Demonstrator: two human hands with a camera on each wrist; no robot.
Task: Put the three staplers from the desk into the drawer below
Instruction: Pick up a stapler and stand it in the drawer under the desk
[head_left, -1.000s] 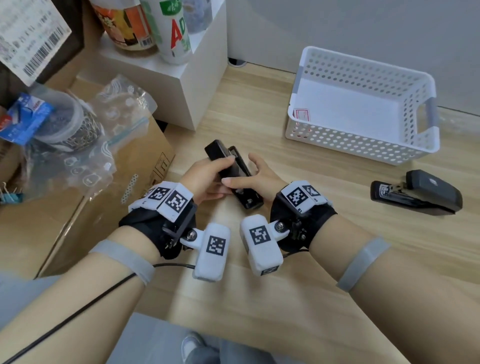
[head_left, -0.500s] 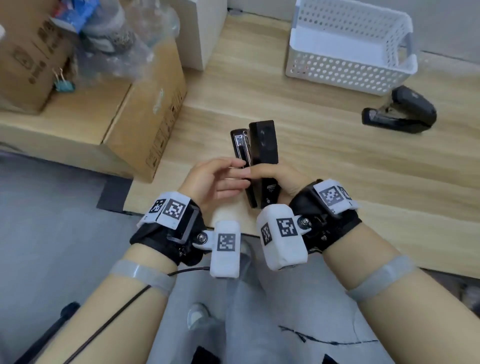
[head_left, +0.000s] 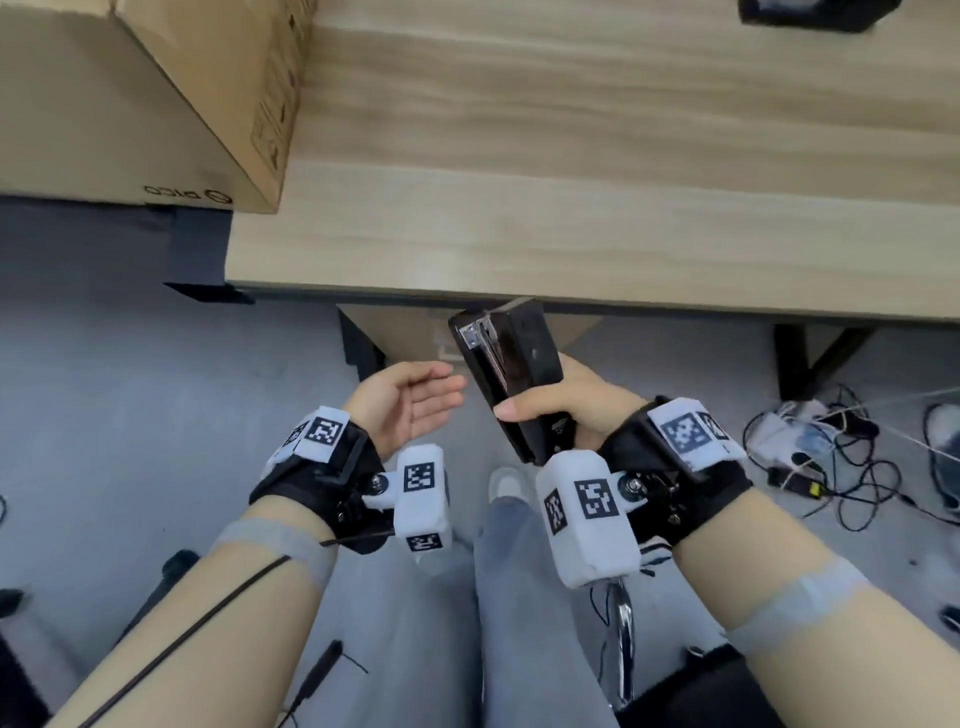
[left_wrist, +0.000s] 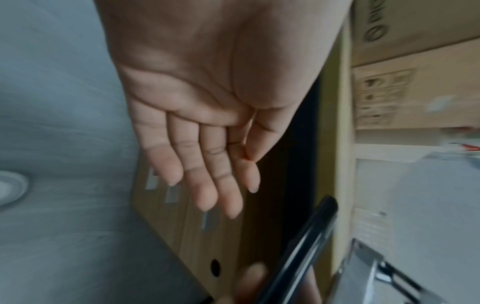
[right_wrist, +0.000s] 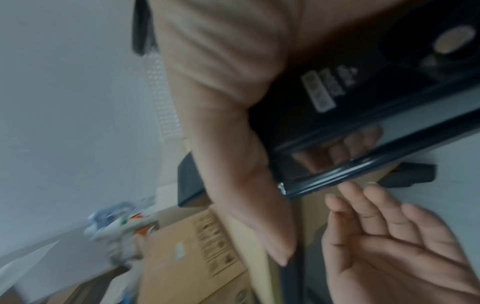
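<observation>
My right hand grips a black stapler with a metal strip, held on end just below the desk's front edge. In the right wrist view the thumb lies across the stapler. My left hand is empty, palm up with straight fingers, close to the stapler's left side without touching it. In the left wrist view the left hand points at wooden drawer fronts. A second black stapler lies on the desk at the top right, partly cut off. The drawer unit shows under the desk.
A cardboard box stands on the desk's left end. Tangled cables lie on the grey floor at the right. A black desk leg is at the right. My legs and a chrome chair part are below the hands.
Both hands came back from above the desk to below its front edge. My left hand let go of the stapler and opened; the right hand keeps hold of it.
</observation>
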